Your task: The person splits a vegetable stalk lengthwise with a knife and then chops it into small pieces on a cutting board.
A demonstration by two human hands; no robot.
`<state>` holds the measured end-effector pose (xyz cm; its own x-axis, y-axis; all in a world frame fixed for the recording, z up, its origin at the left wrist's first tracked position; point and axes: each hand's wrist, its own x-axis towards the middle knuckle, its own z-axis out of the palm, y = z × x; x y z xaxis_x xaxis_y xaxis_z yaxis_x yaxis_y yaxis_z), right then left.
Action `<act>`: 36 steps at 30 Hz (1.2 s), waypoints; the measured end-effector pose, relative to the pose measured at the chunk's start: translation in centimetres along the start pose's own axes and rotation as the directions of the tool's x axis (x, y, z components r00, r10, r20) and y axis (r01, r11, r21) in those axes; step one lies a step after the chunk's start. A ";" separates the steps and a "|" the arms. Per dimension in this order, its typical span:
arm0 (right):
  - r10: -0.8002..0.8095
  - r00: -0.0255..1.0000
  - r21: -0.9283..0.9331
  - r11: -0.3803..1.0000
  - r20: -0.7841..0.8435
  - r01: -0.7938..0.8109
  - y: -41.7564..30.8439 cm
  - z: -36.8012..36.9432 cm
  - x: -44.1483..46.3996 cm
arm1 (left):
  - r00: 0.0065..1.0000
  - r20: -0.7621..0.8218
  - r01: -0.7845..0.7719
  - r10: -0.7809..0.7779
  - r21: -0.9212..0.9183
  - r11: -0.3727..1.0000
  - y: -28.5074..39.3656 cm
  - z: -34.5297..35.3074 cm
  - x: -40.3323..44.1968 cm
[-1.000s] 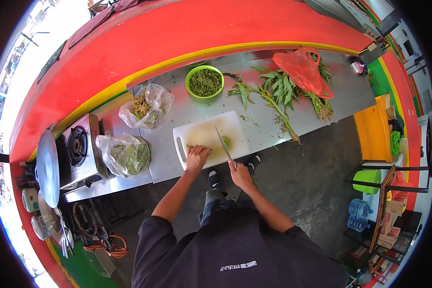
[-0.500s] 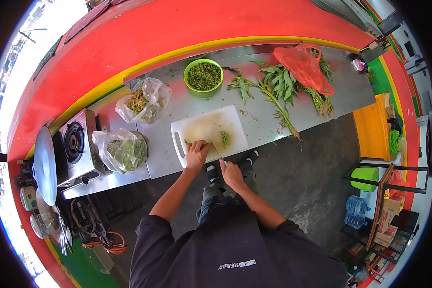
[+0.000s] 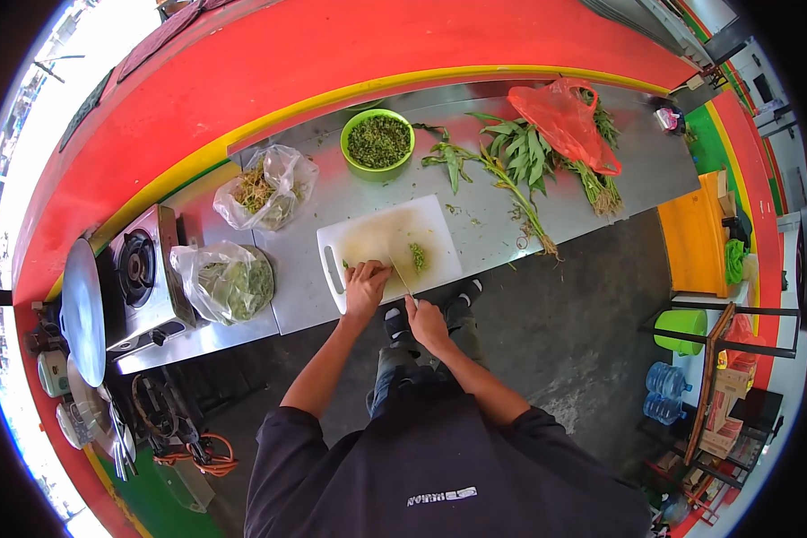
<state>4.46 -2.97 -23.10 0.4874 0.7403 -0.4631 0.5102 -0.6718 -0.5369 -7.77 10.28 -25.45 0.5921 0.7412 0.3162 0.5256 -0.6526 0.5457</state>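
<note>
A white cutting board (image 3: pixel 345 235) lies near the front edge of the steel counter. My right hand (image 3: pixel 428 323) is wrapped round the handle of a knife (image 3: pixel 400 272), whose blade slants over the board. Left of the blade, my left hand (image 3: pixel 366 285) presses down with bent fingers on greens that are mostly hidden under it. A small pile of chopped greens (image 3: pixel 418 257) sits just right of the blade. Behind the board stands a green bowl (image 3: pixel 377 170) filled with chopped greens.
Two plastic bags of greens, one at the back (image 3: pixel 282 170) and one nearer (image 3: pixel 229 282), lie left of the board beside a gas stove (image 3: pixel 157 278). To the right are leafy stalks (image 3: pixel 520 157) and a red plastic bag (image 3: pixel 565 121) over bundled greens.
My right hand and the knife have shifted slightly left, closer to my left hand's fingertips. My left hand stays in nearly the same place on the board.
</note>
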 end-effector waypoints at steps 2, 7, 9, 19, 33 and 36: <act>-0.025 1.000 0.009 1.000 -0.004 0.025 -0.6 -0.2 0.9 | 1.000 0.010 -0.025 0.025 0.048 0.999 0.0 -0.2 0.0; -0.070 0.997 0.018 0.997 0.024 0.070 -0.2 -0.6 2.0 | 0.999 0.046 -0.028 0.027 0.032 0.999 -0.9 -0.1 0.4; -0.080 0.996 0.034 0.996 0.045 0.078 -0.1 -0.6 1.4 | 0.996 0.075 0.048 -0.044 -0.053 0.997 -1.1 -0.1 0.6; -0.042 0.999 0.084 0.996 0.028 0.040 -1.7 -1.1 2.0 | 0.999 0.051 0.002 -0.003 0.018 1.000 -0.8 -0.4 0.4; -0.043 0.996 0.038 0.998 0.074 0.040 -2.0 -1.3 1.9 | 0.994 0.088 0.056 -0.058 0.026 0.998 -0.6 -0.8 0.5; -0.009 0.996 0.049 0.999 0.091 0.004 -1.7 -0.9 0.8 | 0.991 0.090 0.099 -0.097 -0.019 0.995 -1.0 -0.6 0.5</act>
<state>4.64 -1.26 -21.97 0.4167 0.7453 -0.5205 0.4771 -0.6667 -0.5727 -8.33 11.42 -25.38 0.5911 0.7838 0.1905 0.5699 -0.5730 0.5890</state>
